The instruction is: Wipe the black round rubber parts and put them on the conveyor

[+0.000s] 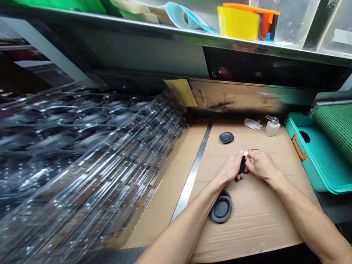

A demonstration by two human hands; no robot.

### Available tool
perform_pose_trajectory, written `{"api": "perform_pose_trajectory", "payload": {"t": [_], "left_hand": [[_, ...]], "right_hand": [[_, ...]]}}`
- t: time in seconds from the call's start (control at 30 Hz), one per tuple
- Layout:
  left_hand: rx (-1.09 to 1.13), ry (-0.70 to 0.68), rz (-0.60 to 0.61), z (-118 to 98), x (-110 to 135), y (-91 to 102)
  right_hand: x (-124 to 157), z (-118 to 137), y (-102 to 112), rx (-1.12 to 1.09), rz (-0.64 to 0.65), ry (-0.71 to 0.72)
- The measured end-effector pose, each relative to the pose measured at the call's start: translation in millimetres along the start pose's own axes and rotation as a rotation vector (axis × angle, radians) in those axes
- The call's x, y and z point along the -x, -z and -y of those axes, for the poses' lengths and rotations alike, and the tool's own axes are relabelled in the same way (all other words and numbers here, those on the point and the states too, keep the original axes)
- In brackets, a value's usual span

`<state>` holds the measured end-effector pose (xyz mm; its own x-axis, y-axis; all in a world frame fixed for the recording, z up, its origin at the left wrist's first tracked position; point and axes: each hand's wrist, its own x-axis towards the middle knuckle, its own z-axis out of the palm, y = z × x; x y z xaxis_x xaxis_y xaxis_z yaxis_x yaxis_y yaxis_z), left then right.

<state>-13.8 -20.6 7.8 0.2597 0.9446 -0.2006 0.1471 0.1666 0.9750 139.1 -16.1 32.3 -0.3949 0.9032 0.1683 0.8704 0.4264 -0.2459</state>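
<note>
Both hands meet over the cardboard-covered bench (255, 220). My left hand (231, 168) is closed on a small black part (242, 165), held edge-on between the fingers. My right hand (260, 165) is pinched at the top of that part, where something small and white (245, 154) shows at the fingertips. A black round rubber disc (221, 208) lies on the cardboard just under my left forearm. A second black disc (226, 138) lies farther back.
A tall stack of clear plastic trays (82, 165) fills the left. A metal strip (192, 172) divides the bench. A small white bottle (272, 127) and a crumpled wipe (253, 124) sit at the back. A teal bin (316, 161) stands right; a shelf (236, 22) with coloured containers hangs above.
</note>
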Motion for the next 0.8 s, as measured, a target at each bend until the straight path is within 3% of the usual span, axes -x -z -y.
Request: {"api": "perform_pose_trajectory", "payload": {"t": [0.17,0.33,0.47,0.63,0.8], "left_hand": [[-0.013,0.017,-0.030,2.2,-0.8,-1.6],[-0.036,0.022,-0.035,2.7,-0.5,-3.1],[-0.013,0.022,-0.053,4.6,-1.4,-3.7],[0.023,0.036,-0.061,5.4,-2.4,-4.0],[0.027,0.025,-0.083,5.7,-1.8,-6.8]], "right_hand": [[-1.8,2.0,-4.7,0.067,-0.065,0.037],[-0.9,2.7,-8.0,0.090,-0.043,0.005],[-1.1,1.8,-11.1,0.066,-0.110,0.061],[-1.5,-1.1,-14.3,0.043,-0.087,0.020],[-3.1,-1.2,-15.0,-0.011,-0.156,0.032]]}}
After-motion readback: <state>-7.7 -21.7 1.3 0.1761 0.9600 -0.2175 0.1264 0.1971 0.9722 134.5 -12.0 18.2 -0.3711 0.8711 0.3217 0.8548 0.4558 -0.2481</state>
